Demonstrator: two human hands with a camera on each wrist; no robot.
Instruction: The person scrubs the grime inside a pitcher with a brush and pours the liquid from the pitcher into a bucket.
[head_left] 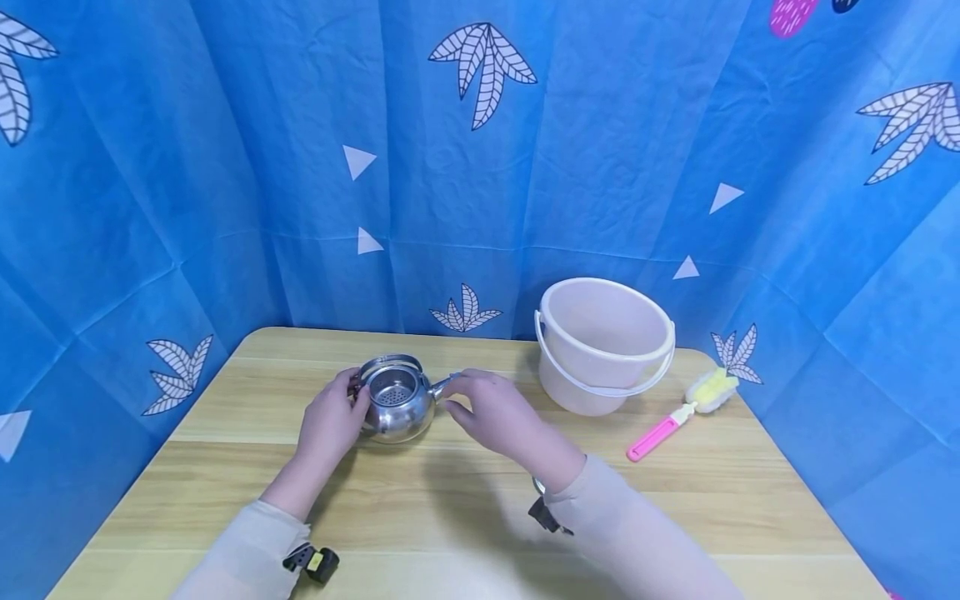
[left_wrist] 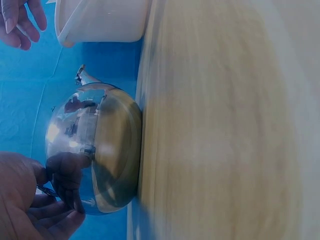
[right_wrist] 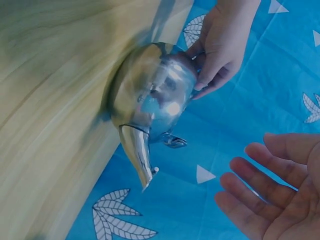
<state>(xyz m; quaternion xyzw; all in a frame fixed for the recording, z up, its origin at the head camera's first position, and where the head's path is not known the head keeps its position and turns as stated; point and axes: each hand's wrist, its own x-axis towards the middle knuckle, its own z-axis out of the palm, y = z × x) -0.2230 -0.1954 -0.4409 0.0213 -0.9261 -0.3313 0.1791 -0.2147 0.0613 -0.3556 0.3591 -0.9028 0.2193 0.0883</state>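
Note:
A shiny steel teapot (head_left: 397, 412) stands on the table without a lid, a perforated strainer (head_left: 393, 390) showing in its mouth. My left hand (head_left: 330, 421) grips its left side by the handle, thumb and fingers bent around it; the left wrist view shows this hand (left_wrist: 35, 200) low against the pot (left_wrist: 95, 150). Over by the spout (head_left: 444, 384) is my right hand (head_left: 498, 417), which holds nothing. From the right wrist, its fingers (right_wrist: 255, 190) look relaxed and spread, apart from the spout (right_wrist: 139, 155).
A white bucket (head_left: 592, 383) with its handle hanging down in front stands at the back right. Right of it lies a brush with a pink handle (head_left: 652, 439) and a yellow and white sponge head (head_left: 711, 390). Blue patterned curtain (head_left: 465, 183) surrounds the wooden table (head_left: 420, 517).

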